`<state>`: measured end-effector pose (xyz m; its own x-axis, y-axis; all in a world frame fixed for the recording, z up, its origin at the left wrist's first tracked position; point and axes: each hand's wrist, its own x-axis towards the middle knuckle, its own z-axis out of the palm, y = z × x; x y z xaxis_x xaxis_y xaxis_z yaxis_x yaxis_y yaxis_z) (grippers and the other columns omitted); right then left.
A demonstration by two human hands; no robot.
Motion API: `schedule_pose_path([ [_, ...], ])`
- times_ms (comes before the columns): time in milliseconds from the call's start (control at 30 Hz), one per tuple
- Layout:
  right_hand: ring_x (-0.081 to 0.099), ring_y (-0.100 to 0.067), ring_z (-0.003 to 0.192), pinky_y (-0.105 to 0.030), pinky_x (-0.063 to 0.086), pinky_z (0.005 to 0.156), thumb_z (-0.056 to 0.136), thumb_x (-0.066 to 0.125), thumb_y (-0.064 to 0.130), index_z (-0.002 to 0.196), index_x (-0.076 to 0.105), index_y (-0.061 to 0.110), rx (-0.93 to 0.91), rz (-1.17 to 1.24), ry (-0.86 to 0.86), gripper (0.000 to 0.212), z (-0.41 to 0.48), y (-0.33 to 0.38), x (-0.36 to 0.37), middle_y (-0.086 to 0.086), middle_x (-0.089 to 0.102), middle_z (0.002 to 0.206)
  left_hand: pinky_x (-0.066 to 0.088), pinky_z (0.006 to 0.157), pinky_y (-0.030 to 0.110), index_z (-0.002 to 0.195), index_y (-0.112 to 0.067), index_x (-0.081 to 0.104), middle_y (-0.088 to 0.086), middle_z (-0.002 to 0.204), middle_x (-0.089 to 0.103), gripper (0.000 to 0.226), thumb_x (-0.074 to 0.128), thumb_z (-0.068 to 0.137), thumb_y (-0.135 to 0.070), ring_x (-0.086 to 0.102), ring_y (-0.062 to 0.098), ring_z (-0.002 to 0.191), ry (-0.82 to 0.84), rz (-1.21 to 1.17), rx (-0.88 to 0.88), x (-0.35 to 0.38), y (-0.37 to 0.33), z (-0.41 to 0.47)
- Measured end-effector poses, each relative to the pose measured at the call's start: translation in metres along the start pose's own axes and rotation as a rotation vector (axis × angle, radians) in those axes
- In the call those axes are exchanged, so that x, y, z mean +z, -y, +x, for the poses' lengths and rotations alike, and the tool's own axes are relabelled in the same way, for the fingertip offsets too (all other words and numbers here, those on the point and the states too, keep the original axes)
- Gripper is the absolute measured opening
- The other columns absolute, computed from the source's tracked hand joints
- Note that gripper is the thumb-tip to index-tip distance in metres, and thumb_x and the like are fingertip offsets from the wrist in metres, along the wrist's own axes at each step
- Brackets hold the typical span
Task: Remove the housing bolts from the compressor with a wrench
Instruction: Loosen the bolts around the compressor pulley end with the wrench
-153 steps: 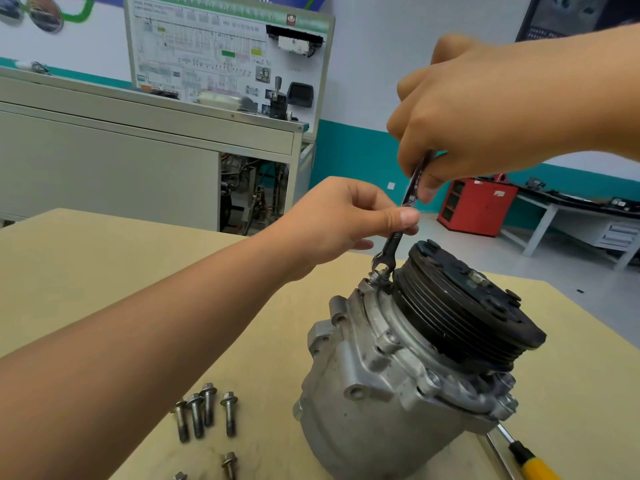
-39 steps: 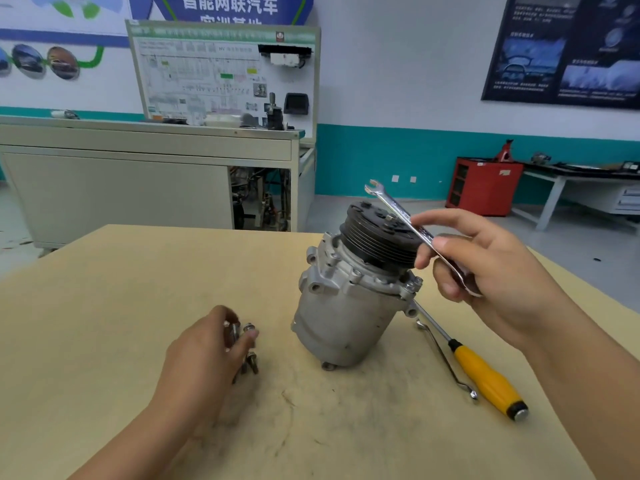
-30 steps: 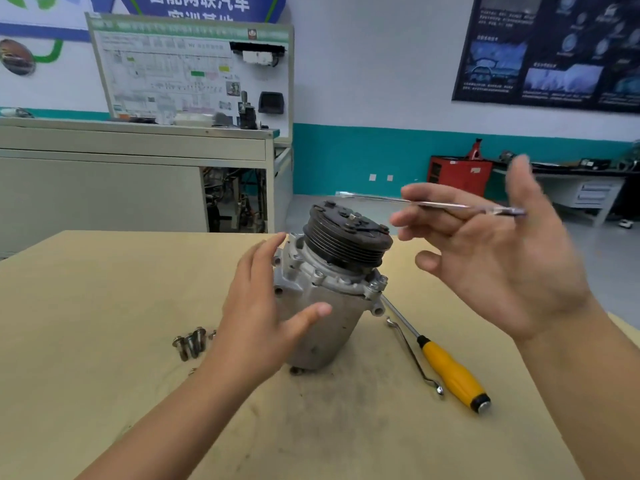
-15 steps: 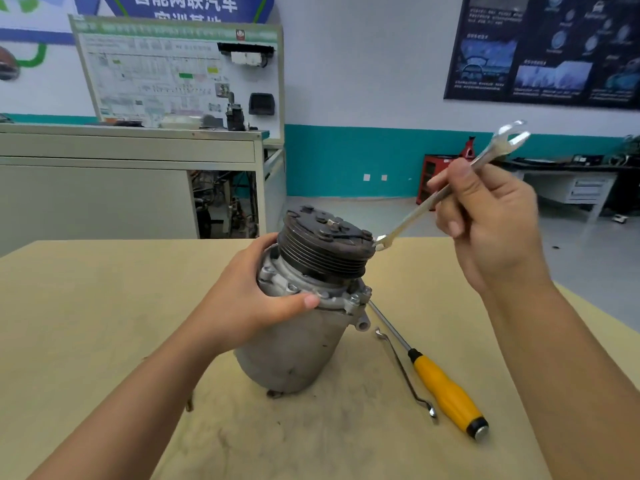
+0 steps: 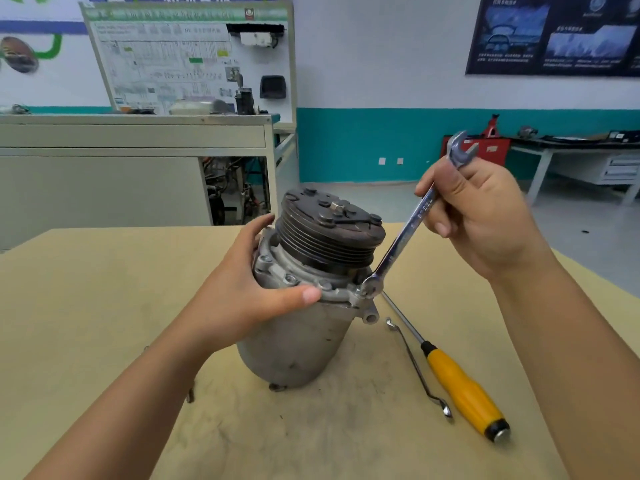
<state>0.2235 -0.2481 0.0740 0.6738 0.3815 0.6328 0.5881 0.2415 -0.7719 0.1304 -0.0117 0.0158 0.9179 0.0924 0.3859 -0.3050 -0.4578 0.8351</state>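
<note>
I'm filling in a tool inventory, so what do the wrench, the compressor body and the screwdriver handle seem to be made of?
The wrench looks like polished steel, probably chrome-plated, judging by its bright mirror-like shine. The compressor body seems to be cast metal, likely aluminium: dull grey, matte, with moulded lugs. The screwdriver handle appears to be smooth yellow plastic with a black end cap.

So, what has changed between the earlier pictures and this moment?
The left hand let go of the wrench and took hold of the compressor. The right hand lifted the wrench off, turned it around, and lowered its end onto the right side of the flange, where a housing bolt sits. The yellow screwdriver and the bent rod stayed lying beside the compressor.
</note>
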Motion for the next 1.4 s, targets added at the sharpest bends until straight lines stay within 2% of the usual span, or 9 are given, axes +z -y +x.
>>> schedule_pose_path([
  [167,0.051,-0.008,0.045,-0.015,0.039,0.046,0.079,0.056,0.047,0.069,0.071,0.025,-0.06,-0.013,0.163,0.028,0.0,0.012,-0.007,0.006,0.058,0.05,0.041,0.1,0.023,0.144,-0.043,0.021,-0.022,0.142,0.041,0.13,0.063,0.031,-0.09,0.046,-0.004,0.125,-0.018,-0.02,-0.088,-0.004,-0.011,0.007],
  [300,0.052,-0.008,0.05,-0.015,0.041,0.051,0.094,0.053,0.034,0.068,0.07,0.025,-0.075,-0.025,0.178,0.033,0.001,0.014,-0.013,0.007,0.058,0.053,0.039,0.091,0.014,0.131,-0.045,0.046,-0.029,0.128,0.046,0.051,0.047,0.083,-0.064,0.039,-0.022,0.117,-0.305,0.118,0.158,0.007,-0.033,0.004],
  [400,0.051,-0.01,0.051,-0.017,0.041,0.052,0.092,0.043,0.021,0.074,0.064,0.02,-0.073,-0.019,0.096,0.027,0.003,0.009,-0.015,0.006,0.056,0.053,0.035,0.103,0.021,0.11,-0.043,0.058,-0.017,0.127,0.052,0.021,0.05,0.091,-0.042,0.042,-0.001,0.124,-0.34,0.306,0.368,0.011,-0.052,0.01],
  [633,0.056,-0.01,0.055,-0.019,0.044,0.054,0.083,0.054,0.035,0.085,0.049,0.012,-0.085,-0.048,0.143,0.024,0.005,0.001,-0.021,0.007,0.058,0.061,0.047,0.079,0.028,0.096,-0.024,0.076,-0.009,0.093,0.071,0.02,0.06,0.091,-0.034,0.059,0.005,0.088,-0.001,0.601,0.462,0.023,-0.08,0.031],
  [767,0.056,-0.01,0.057,-0.019,0.045,0.057,0.087,0.052,0.028,0.086,0.049,0.009,-0.088,-0.018,0.17,0.019,0.005,0.0,-0.024,0.007,0.059,0.063,0.042,0.063,0.004,0.091,-0.034,0.076,-0.024,0.076,0.067,0.017,0.063,0.084,-0.042,0.058,-0.01,0.083,0.19,0.619,0.319,0.019,-0.093,0.049],
  [867,0.058,-0.009,0.058,-0.019,0.046,0.058,0.082,0.056,0.035,0.087,0.05,0.009,-0.085,-0.001,0.177,0.027,0.004,0.001,-0.025,0.008,0.06,0.065,0.043,0.061,0.004,0.084,-0.037,0.074,-0.029,0.075,0.066,0.02,0.065,0.075,-0.052,0.058,-0.012,0.079,0.254,0.614,0.276,0.017,-0.104,0.065],
  [1000,0.059,-0.009,0.06,-0.02,0.048,0.06,0.078,0.063,0.045,0.089,0.053,0.01,-0.088,0.009,0.186,0.038,0.004,0.001,-0.026,0.009,0.062,0.068,0.047,0.07,0.011,0.087,-0.039,0.074,-0.02,0.084,0.071,0.02,0.066,0.075,-0.054,0.062,-0.004,0.081,0.36,0.617,0.255,0.021,-0.107,0.079],
  [1133,0.059,-0.01,0.061,-0.02,0.046,0.059,0.078,0.063,0.045,0.084,0.064,0.022,-0.084,0.026,0.157,0.024,0.004,-0.002,-0.028,0.007,0.062,0.067,0.035,0.072,0.001,0.085,-0.056,0.062,-0.044,0.076,0.058,0.005,0.06,0.082,-0.052,0.052,-0.023,0.082,0.565,0.67,0.229,0.022,-0.108,0.08],
  [1400,0.059,-0.009,0.058,-0.022,0.045,0.056,0.077,0.054,0.036,0.086,0.054,0.007,-0.055,-0.022,0.14,0.03,0.002,-0.005,-0.024,0.007,0.061,0.062,0.048,0.087,0.034,0.067,-0.049,0.069,-0.02,0.074,0.068,0.039,0.041,0.056,-0.075,0.062,0.0,0.077,0.684,0.793,0.128,0.031,-0.12,0.086],
])
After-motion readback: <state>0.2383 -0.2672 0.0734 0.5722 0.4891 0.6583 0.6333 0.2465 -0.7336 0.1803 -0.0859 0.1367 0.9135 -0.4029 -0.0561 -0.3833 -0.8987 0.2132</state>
